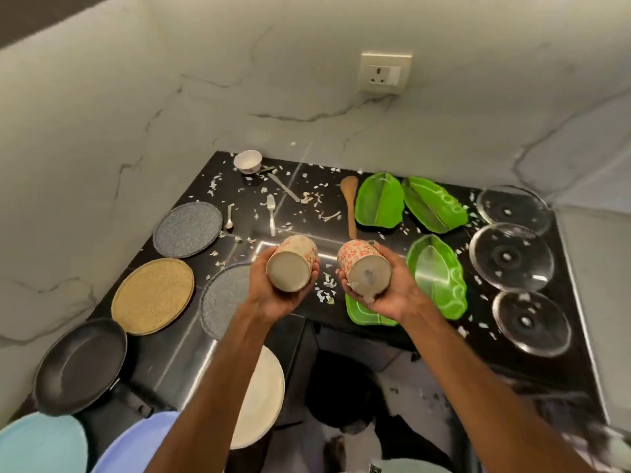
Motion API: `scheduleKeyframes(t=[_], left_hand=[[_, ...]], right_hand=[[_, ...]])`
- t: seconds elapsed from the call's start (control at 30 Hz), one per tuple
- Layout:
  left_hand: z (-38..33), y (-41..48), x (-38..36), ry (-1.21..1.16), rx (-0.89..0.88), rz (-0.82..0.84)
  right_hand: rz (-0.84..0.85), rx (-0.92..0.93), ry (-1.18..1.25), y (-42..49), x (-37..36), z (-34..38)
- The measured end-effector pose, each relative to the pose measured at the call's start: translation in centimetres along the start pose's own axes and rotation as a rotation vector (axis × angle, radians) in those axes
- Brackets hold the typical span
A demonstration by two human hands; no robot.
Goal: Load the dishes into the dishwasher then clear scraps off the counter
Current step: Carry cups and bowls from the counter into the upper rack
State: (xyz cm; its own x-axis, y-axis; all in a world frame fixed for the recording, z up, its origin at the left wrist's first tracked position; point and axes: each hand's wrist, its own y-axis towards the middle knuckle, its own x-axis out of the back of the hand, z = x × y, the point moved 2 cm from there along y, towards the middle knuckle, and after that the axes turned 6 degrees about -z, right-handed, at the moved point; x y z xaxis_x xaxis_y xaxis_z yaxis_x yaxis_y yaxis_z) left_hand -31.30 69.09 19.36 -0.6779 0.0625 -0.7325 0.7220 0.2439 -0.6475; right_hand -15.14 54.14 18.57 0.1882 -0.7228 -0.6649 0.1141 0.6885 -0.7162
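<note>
My left hand [273, 295] holds a cream mug with red flowers [292, 262], tipped so its base faces me. My right hand [389, 295] grips a second flowered mug [363, 268] the same way, above the front edge of the black counter [307, 179]. White scraps [326, 288] lie scattered over the counter. A small white bowl [248, 161] stands at the back. A fork [271, 213], a spoon [229, 216], a knife [283, 187] and a wooden spatula [350, 206] lie behind the mugs.
Green leaf-shaped plates [377, 201] and three glass plates [510, 257] fill the right side. Grey plates [187, 228], a tan round mat [153, 295], a black pan [80, 367], a white plate [263, 397] and blue plates [41, 445] sit at left. A wall socket [384, 75] is above.
</note>
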Motion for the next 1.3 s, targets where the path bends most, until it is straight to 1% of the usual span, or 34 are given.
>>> scheduleKeyframes(t=[0.1,0.17,0.2,0.23,0.27,0.3,0.33,0.37,0.4,0.47,0.53,0.67,0.77,0.9,1.0,1.17,1.23,1.3], left_hand=[[1.4,-0.3,-0.2,0.149,0.058,-0.033],[2.3,-0.2,-0.7,0.228,0.07,-0.06],[2.6,-0.1,-1.2,0.25,0.065,-0.067],[2.9,0.0,-1.7,0.257,0.056,-0.072],[3.0,0.1,-2.3,0.259,0.037,-0.08],[3.2,0.1,-2.8,0.261,0.011,-0.083],[3.4,0.2,-3.3,0.265,-0.016,-0.085],[3.6,0.2,-3.7,0.273,-0.032,-0.081],[3.9,0.1,-4.1,0.288,-0.042,-0.067],[4.7,0.0,-4.9,0.319,-0.05,-0.019],[5.7,0.3,-5.4,0.369,-0.036,0.013],[9.6,1.6,-6.8,0.477,0.036,0.057],[14.1,2.8,-8.5,0.581,0.08,0.067],[21.8,3.8,-11.3,0.806,0.112,0.153],[28.5,4.6,-13.2,0.94,0.134,0.194],[40.1,6.1,-15.3,1.111,0.25,0.231],[44.7,6.5,-15.8,1.168,0.32,0.288],[49.0,6.7,-16.5,1.225,0.383,0.292]], right_hand=[[-0.006,0.094,0.05,-3.3,1.0,-1.3],[-0.038,0.169,0.027,-4.9,1.3,-1.8],[-0.08,0.235,-0.016,-5.2,1.2,-2.0],[-0.146,0.34,-0.081,-5.4,0.9,-2.0],[-0.245,0.525,-0.177,-5.5,0.9,-1.7],[-0.378,0.753,-0.293,-5.8,0.9,-1.1],[-0.468,0.948,-0.421,-6.1,1.0,-0.6],[-0.491,1.048,-0.499,-6.2,1.3,-0.1],[-0.481,1.094,-0.516,-6.7,1.3,0.4],[-0.405,1.127,-0.424,-7.7,2.0,1.3],[-0.413,1.116,-0.349,-9.2,2.9,1.9],[-0.439,0.95,-0.183,-11.5,7.4,2.2],[-0.442,0.916,-0.155,-14.2,12.5,2.2],[-0.521,0.875,-0.147,-19.0,19.7,1.7],[-0.588,0.854,-0.097,-22.5,25.9,1.1],[-0.688,0.818,0.06,-28.4,35.5,-0.2],[-0.734,0.838,0.094,-30.7,38.5,-0.7],[-0.775,0.848,0.138,-32.9,41.1,-1.3]])
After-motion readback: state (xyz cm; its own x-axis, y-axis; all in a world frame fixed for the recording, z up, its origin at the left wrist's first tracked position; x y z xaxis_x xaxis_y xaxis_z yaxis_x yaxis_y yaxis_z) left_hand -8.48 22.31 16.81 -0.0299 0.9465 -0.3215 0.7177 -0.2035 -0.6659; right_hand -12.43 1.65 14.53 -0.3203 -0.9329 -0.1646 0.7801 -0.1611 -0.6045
